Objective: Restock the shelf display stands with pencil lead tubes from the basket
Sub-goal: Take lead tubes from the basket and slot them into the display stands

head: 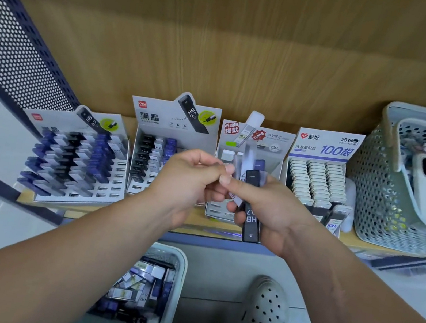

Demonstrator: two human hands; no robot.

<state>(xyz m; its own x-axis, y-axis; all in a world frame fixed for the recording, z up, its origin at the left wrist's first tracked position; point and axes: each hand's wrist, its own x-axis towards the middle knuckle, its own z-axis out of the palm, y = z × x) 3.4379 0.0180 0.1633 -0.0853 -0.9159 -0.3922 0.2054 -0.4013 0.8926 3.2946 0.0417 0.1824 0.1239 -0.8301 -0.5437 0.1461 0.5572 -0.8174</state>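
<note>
Lead tubes (252, 218) bunch between both hands, right hand (279, 214) gripping them, left hand (188, 182) pinching one.

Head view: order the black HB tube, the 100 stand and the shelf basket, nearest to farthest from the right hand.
1. black HB tube, held in the right hand.
2. 100 stand, just to its right.
3. shelf basket, far right of the shelf.

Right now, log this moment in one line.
right hand grips black HB tube | left hand pinches clear tube | floor basket holds tubes
</note>
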